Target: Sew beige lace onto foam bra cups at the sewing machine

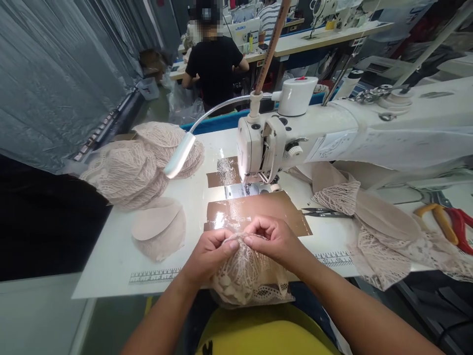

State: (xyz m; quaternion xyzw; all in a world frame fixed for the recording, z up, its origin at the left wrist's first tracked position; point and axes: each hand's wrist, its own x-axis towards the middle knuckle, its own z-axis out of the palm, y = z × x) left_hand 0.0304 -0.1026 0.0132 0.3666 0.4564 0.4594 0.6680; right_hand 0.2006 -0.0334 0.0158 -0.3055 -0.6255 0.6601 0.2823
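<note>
Reaching in over the near edge of the white worktop [111, 261], in front of the sewing machine [332, 130], the left hand [207, 254] and right hand [279, 241] angle inward and nearly meet. A lace heap [386, 251] bounds the right side; a strip of worktop separates the left hand from some flat fabric pieces [158, 224]. The lace cloth [240, 276] lies between and below the fingers [229, 248] — its top edge pinched by both hands, its lower part past the front edge.
</note>
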